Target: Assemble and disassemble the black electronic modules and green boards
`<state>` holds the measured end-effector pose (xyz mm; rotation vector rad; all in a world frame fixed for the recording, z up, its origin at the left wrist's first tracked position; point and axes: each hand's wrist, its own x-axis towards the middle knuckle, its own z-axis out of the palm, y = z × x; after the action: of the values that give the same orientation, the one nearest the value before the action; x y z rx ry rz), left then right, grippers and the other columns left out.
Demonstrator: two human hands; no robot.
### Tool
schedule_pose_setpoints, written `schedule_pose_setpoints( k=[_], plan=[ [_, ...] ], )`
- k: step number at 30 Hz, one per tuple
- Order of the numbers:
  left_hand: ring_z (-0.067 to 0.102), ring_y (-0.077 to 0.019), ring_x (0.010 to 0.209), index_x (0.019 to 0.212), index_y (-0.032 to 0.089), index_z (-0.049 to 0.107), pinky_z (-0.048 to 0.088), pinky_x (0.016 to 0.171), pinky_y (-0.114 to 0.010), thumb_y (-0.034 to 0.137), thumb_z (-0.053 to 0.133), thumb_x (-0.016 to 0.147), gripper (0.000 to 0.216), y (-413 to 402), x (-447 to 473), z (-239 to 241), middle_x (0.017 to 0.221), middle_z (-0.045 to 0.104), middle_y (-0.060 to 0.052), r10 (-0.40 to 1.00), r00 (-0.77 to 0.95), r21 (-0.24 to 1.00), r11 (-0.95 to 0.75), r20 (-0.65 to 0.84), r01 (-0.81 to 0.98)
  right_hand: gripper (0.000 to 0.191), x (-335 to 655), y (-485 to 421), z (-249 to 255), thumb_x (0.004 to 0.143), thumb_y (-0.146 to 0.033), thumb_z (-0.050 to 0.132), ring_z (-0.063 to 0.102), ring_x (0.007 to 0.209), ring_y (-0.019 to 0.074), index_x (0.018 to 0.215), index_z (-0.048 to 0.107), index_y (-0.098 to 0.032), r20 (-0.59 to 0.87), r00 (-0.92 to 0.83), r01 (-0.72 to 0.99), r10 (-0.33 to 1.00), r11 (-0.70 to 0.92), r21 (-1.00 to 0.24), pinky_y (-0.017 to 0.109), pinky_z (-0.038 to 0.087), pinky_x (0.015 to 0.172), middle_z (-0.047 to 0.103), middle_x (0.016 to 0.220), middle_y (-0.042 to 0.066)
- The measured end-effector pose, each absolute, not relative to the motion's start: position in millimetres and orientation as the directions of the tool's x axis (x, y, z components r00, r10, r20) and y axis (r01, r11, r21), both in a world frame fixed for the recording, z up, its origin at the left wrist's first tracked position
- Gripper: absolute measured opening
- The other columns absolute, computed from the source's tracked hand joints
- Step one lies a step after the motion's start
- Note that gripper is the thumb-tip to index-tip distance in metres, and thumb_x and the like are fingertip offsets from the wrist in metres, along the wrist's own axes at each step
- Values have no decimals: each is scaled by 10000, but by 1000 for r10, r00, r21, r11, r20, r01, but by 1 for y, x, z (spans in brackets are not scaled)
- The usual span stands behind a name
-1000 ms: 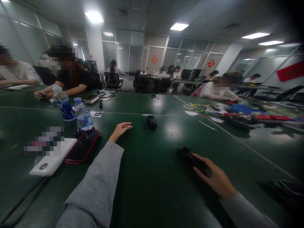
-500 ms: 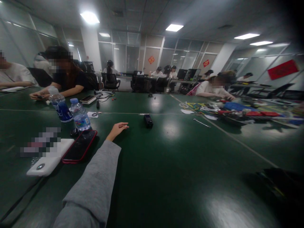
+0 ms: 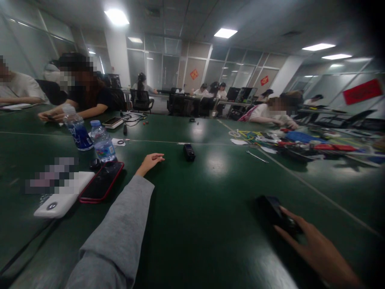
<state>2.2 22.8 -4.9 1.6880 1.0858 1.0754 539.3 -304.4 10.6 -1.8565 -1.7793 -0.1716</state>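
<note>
The left hand [image 3: 150, 163] is held loosely open at centre left; at lower right, a black device [image 3: 270, 209] is gripped between thumb and fingers of the right hand [image 3: 317, 248]. The hands are parted by a wide stretch of green tabletop [image 3: 198, 224], crossed at right by a pale seam [image 3: 319, 192]. Near frame centre, a smaller dark device [image 3: 189, 152] is set; the left sleeve [image 3: 120, 228] is flanked by a red-edged phone [image 3: 102, 182].
</note>
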Motion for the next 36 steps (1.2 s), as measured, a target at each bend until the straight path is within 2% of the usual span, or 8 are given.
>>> schedule_pose_setpoints(
  k=[3, 6, 9, 16, 22, 27, 31, 36],
  plan=[
    [694, -209, 944, 1191, 150, 641, 485, 949, -408, 448, 621, 819, 477, 21, 1, -4, 1036, 739, -114, 934, 269, 925, -299, 234, 233, 652, 445, -270, 24, 919, -557, 513, 594, 1049, 332, 1489, 293, -332, 332, -153, 921, 931, 256, -294, 550, 513, 891, 557, 1246, 121],
    [690, -209, 950, 1193, 147, 641, 488, 946, -403, 455, 609, 826, 480, 22, 1, -4, 1040, 737, -116, 933, 270, 924, -303, 238, 232, 653, 347, -222, 39, 931, -503, 533, 580, 1021, 323, 1493, 304, -260, 296, -361, 846, 884, 444, -296, 523, 525, 867, 565, 1194, 123],
    [691, -216, 930, 1191, 135, 644, 501, 925, -403, 463, 605, 823, 495, 23, 3, -6, 1034, 736, -126, 932, 260, 924, -311, 251, 223, 661, 270, -164, 44, 928, -498, 582, 551, 1033, 325, 1469, 347, -198, 344, -432, 813, 834, 525, -252, 513, 499, 888, 566, 1171, 131],
    [659, -254, 1028, 1090, 195, 711, 476, 969, -408, 444, 614, 814, 385, 21, 6, -3, 1102, 718, -89, 933, 190, 862, -357, 307, 361, 660, 195, -40, 24, 982, -506, 506, 501, 1073, 339, 1465, 300, -105, 395, -274, 905, 877, 374, -203, 487, 449, 901, 550, 1171, 191],
    [665, -262, 1009, 1151, 224, 686, 494, 943, -399, 446, 644, 809, 410, 15, 11, 5, 1083, 724, -74, 965, 131, 903, -258, 226, 344, 704, 201, -29, 25, 1017, -564, 360, 513, 996, 311, 1528, 149, -127, 461, -229, 898, 857, 369, -239, 441, 442, 884, 552, 1111, 164],
    [670, -247, 1000, 1316, 217, 554, 488, 951, -423, 522, 638, 806, 600, 13, 17, 9, 1177, 682, -110, 979, 93, 894, -202, 179, 401, 521, 235, -34, 35, 1039, -452, 331, 418, 1152, 322, 1498, 286, -210, 639, -86, 910, 764, 321, -261, 471, 384, 977, 441, 1255, 147],
    [592, -279, 1172, 1440, 247, 387, 420, 1035, -473, 583, 673, 754, 816, 7, 30, 14, 1422, 495, -150, 970, 103, 821, -240, 218, 518, 558, 262, -22, 22, 969, -367, 515, 335, 1271, 348, 1473, 338, -204, 649, -29, 932, 760, 255, -256, 489, 365, 1018, 336, 1377, 174],
    [215, -383, 1443, 1500, 255, 265, 262, 1131, -560, 568, 715, 718, 954, -2, 56, 16, 1610, 64, -160, 937, 146, 656, -329, 318, 679, 627, 272, -12, 7, 956, -268, 534, 361, 1303, 346, 1510, 245, -217, 527, 1, 918, 850, 208, -337, 459, 413, 996, 278, 1441, 200]
  ],
)
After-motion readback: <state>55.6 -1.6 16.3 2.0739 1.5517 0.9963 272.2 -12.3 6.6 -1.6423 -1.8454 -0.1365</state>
